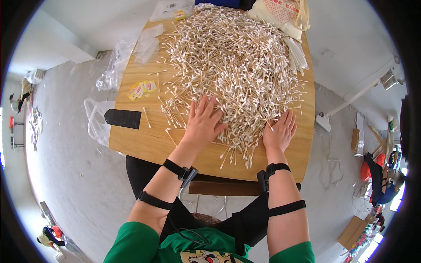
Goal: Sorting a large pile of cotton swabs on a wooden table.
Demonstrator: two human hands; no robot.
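A broad heap of cotton swabs (237,57) with pale sticks and white tips covers most of the wooden table (131,142). My left hand (201,123) lies palm down at the heap's near left edge, fingers spread and touching the swabs, its thumb pointing right. At the near right edge rests my right hand (279,131), fingers stretched out and slightly apart. A swab crosses near its thumb side. Neither hand appears to grip anything; what lies under the palms is hidden. Between the hands, a tongue of swabs reaches toward the table's near edge.
Left of the heap are small yellow-and-white cards (143,89), a black strip-shaped object (123,119), and clear plastic bags (147,46). A cream bag (280,15) stands at the far right, above white strips (297,55). Other people sit far off at both sides.
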